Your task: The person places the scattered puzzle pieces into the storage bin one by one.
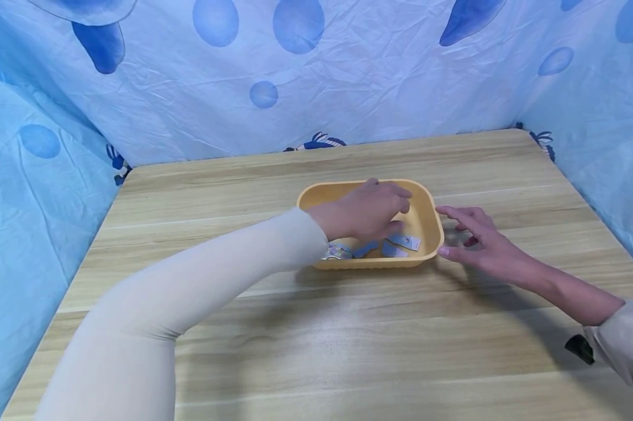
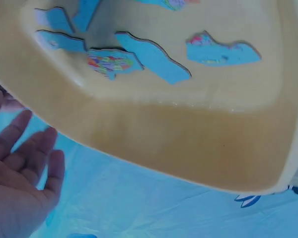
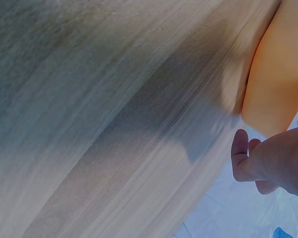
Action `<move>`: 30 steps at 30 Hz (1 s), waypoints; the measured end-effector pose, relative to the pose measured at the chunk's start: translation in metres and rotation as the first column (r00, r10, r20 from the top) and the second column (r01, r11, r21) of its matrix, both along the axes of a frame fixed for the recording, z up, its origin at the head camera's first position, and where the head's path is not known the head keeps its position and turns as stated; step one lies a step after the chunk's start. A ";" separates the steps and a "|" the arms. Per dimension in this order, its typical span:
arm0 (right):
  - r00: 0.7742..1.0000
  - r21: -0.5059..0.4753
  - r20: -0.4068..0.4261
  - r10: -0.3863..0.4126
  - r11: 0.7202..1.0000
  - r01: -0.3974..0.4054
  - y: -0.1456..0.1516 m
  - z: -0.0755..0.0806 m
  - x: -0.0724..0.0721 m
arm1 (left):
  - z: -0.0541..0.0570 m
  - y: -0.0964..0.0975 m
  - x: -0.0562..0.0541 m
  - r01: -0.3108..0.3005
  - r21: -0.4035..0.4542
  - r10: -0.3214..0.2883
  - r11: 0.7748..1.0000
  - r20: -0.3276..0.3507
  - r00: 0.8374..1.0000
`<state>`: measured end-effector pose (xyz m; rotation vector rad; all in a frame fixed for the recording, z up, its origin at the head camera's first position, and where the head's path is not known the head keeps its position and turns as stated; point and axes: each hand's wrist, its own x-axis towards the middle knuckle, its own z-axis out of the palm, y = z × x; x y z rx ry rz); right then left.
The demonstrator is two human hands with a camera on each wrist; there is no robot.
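An orange-yellow plastic basket (image 1: 369, 264) sits on the wooden table. Inside it lie several flat, irregular blue pieces (image 2: 151, 57) with coloured prints, like parts of a cut-up picture. My left hand (image 1: 369, 210) reaches over the basket from the left, its fingers loosely bent and holding nothing. In the left wrist view that hand (image 2: 27, 173) appears beside the rim, above the bottom of the basket. Just outside the right end, my right hand (image 1: 482, 242) has thumb and fingers spread near the rim; whether they touch it I cannot tell.
The wooden table (image 1: 316, 345) extends around the basket on all sides. Blue patterned cloth (image 1: 264, 123) hangs along its back and sides. A small dark object (image 1: 580, 349) shows by the right sleeve.
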<state>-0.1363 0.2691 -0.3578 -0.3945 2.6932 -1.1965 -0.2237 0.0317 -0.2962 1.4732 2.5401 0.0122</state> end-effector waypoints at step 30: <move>0.999 0.043 -0.032 -0.033 0.998 0.034 0.004 0.004 0.002 | 0.013 -0.073 0.038 -0.309 0.277 0.323 0.910 -0.006 0.946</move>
